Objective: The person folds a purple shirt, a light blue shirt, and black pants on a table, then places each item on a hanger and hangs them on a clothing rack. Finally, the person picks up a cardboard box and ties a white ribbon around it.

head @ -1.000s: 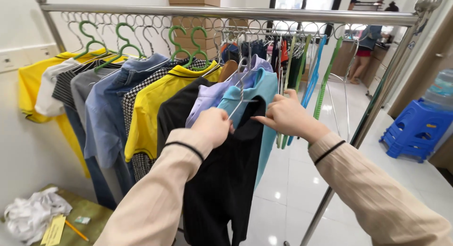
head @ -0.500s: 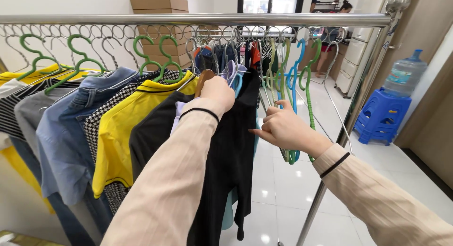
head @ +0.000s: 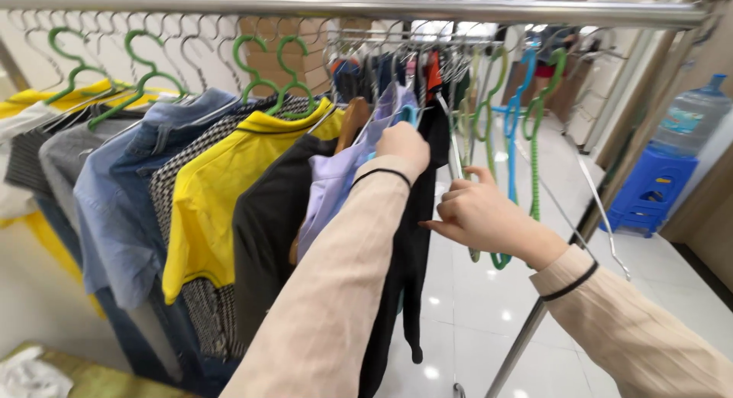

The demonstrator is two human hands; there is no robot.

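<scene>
Nearest the camera, two arms in pale beige ribbed sleeves reach up toward a row of hanging clothes, each wrist circled by a thin black band. The left hand is closed around the top of a lilac shirt where it hangs on its hanger, fingers wrapped over the collar and shoulder so that the grip hides the hook. That shirt is light purple, thin and smooth, falling in a narrow fold between a black garment on its left and another dark garment on its right, with a light blue edge showing just under the hand. The right hand floats loosely curled just beside the dark garment, index finger pointing left and touching nothing clearly; whether it brushes the fabric cannot be told. Behind it dangle empty green and blue plastic hangers. Further left along the row hang a yellow polo shirt, a black-and-white checked shirt and a blue denim shirt on green hangers. Everything hangs from a horizontal shiny metal rail overhead. Farther back on the right, a clear water bottle stands on a blue plastic stool on the glossy white tiled floor.
</scene>
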